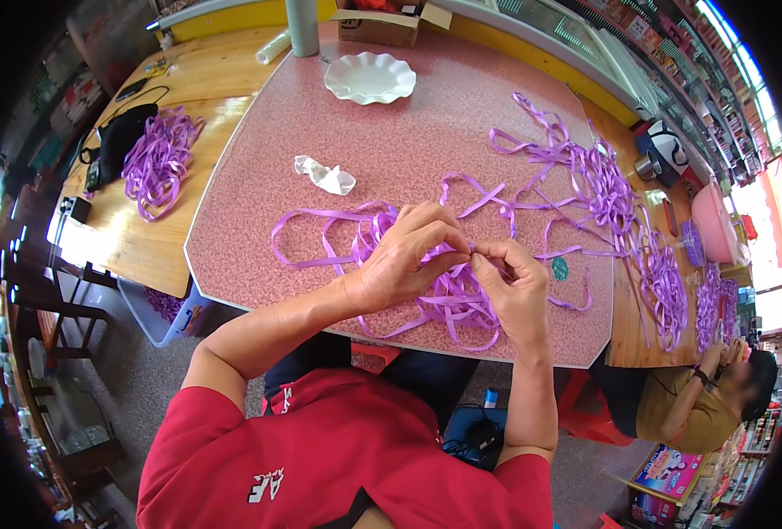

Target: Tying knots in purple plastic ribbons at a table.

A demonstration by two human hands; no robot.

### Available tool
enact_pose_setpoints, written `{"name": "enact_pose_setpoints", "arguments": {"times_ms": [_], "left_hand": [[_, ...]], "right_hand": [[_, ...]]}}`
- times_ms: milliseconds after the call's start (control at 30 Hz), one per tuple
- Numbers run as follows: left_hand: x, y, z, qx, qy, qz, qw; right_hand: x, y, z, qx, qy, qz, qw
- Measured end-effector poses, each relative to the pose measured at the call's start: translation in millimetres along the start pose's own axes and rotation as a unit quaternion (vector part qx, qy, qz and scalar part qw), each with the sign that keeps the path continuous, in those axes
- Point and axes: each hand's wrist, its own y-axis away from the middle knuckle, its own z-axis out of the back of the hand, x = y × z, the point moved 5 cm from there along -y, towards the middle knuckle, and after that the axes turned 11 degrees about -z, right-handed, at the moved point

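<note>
Both of my hands meet over a loose heap of purple ribbon point(461, 309) at the near edge of the pink table point(258, 185). My left hand point(408, 251) has its thumb and fingers pinched together on the ribbon. Opposite it, my right hand point(514, 278) pinches the same spot, fingertips touching the left ones. The exact bit of ribbon between the fingertips is mostly hidden. Ribbon loops spread out to the left of my left hand and under both hands. A bigger tangle of purple ribbon point(604, 189) lies to the right, with strands running toward my hands.
A white scalloped dish point(370, 78) and a crumpled tissue point(325, 175) lie farther back. More purple ribbon point(161, 159) sits on the wooden table at left, above a plastic tub point(157, 317). On the right, a co-worker point(695, 397) sits by hanging ribbon bundles point(664, 295).
</note>
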Motion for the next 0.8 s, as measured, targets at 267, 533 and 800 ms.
{"name": "enact_pose_setpoints", "arguments": {"times_ms": [267, 533, 800], "left_hand": [[7, 1, -4, 0.018, 0.057, 0.045, 0.997], [17, 9, -14, 0.042, 0.148, 0.128, 0.980], [33, 24, -24, 0.061, 0.409, 0.312, 0.855]], "right_hand": [[1, 1, 4, -0.004, 0.067, 0.040, 0.997], [4, 4, 3, -0.012, 0.117, 0.038, 0.992], [-2, 6, 3, -0.020, 0.089, 0.048, 0.995]]}}
